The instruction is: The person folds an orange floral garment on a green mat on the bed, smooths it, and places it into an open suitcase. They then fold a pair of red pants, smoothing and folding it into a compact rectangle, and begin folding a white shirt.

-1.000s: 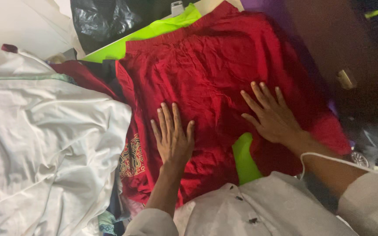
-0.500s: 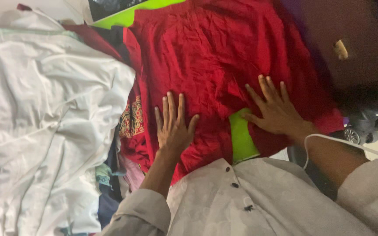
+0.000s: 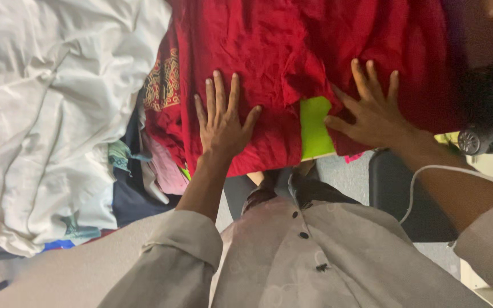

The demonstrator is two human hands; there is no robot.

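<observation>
Two bare hands press flat on a red garment (image 3: 315, 51) spread over a surface that is hidden except for a lime-green patch (image 3: 315, 128) showing at the cloth's near edge. The left hand (image 3: 221, 122) lies palm down on the garment's near hem, fingers fanned and pointing away from the body, beside a gold embroidered panel (image 3: 164, 80). The right hand (image 3: 375, 111) rests the same way just right of the green patch, its thumb at the cloth's edge. Neither grip is closed on anything: both hands are spread wide and only touch the fabric from above. The garment runs away from the person, its long axis stretching ahead of both hands, each equally near it. A crumpled white sheet (image 3: 47, 114) sits well to the left, over mixed clothing (image 3: 138, 171).
</observation>
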